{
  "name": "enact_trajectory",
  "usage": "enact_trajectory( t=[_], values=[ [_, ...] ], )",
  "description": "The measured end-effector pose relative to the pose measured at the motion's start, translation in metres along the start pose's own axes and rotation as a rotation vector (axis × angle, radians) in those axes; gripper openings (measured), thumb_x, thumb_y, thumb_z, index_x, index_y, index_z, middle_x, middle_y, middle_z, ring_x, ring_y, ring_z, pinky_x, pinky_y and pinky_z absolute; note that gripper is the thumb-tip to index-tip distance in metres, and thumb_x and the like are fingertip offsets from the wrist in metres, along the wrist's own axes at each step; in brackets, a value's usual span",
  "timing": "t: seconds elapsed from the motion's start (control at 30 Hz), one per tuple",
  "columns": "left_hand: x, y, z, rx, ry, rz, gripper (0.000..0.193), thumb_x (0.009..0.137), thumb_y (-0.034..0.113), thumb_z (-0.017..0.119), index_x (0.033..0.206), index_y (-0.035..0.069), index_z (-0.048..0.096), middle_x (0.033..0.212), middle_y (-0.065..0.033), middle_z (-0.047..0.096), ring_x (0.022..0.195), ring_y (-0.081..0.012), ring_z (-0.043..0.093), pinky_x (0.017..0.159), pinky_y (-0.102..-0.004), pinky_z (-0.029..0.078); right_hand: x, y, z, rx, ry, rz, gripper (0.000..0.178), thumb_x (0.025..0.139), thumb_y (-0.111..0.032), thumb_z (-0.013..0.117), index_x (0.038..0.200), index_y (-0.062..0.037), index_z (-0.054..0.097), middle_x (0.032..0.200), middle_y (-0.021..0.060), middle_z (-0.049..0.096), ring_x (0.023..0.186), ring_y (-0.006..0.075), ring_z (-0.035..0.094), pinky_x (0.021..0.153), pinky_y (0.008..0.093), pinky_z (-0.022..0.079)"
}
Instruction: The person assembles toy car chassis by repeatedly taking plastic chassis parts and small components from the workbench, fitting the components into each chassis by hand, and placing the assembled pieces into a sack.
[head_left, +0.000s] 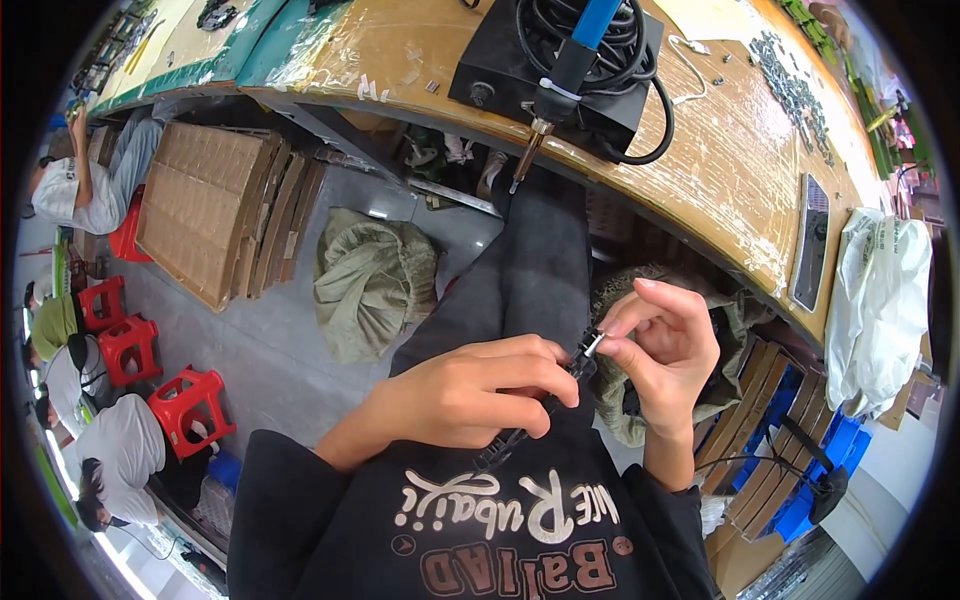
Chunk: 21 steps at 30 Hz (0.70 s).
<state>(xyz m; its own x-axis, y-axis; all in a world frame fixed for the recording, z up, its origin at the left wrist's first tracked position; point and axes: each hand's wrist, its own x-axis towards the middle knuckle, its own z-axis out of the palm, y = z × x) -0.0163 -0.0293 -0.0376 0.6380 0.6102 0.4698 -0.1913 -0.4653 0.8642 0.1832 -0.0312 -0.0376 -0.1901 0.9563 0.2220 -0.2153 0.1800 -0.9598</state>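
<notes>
Over my lap, my left hand is wrapped round a long, narrow black plastic part. The part slants from lower left to upper right, and my fingers cover much of its middle. At its upper right end, my right hand pinches a small whitish piece between thumb and fingertips. The piece touches the black part; its exact kind is too small to make out. Above my hands, a soldering iron or similar hot tool with a blue handle points its metal tip down past the table edge.
A black control box with coiled cable stands on the wooden table. A phone lies near its right edge, beside a white plastic bag. Sacks, stacked cardboard and red stools surround me; several people sit at left.
</notes>
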Motion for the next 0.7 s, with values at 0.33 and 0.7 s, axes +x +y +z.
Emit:
enact_trajectory(
  t=[0.33,0.7],
  values=[
    [0.0,0.002,0.001,0.003,-0.001,0.008,0.017,0.059,-0.012,0.055,0.068,0.001,0.049,0.092,-0.0102,0.052,0.086,-0.0321,0.053,0.068,-0.0349,0.047,0.001,-0.005,-0.002,0.085,0.009,0.119,0.041,0.068,0.016,0.063,0.107,0.0085,0.049,0.088,0.013,0.054,0.078,0.0176,0.056,0.071,0.0289,0.048],
    [-0.003,-0.001,-0.001,0.015,-0.016,0.032,0.016,0.06,-0.013,0.056,0.066,0.002,0.058,0.09,-0.0135,0.059,0.074,-0.0264,0.056,0.069,-0.0373,0.049,0.009,-0.015,-0.003,-0.324,-0.221,0.249,0.01,0.075,0.003,0.06,0.085,0.0024,0.063,0.087,0.0118,0.06,0.079,0.0184,0.058,0.069,0.0251,0.046]
  ],
)
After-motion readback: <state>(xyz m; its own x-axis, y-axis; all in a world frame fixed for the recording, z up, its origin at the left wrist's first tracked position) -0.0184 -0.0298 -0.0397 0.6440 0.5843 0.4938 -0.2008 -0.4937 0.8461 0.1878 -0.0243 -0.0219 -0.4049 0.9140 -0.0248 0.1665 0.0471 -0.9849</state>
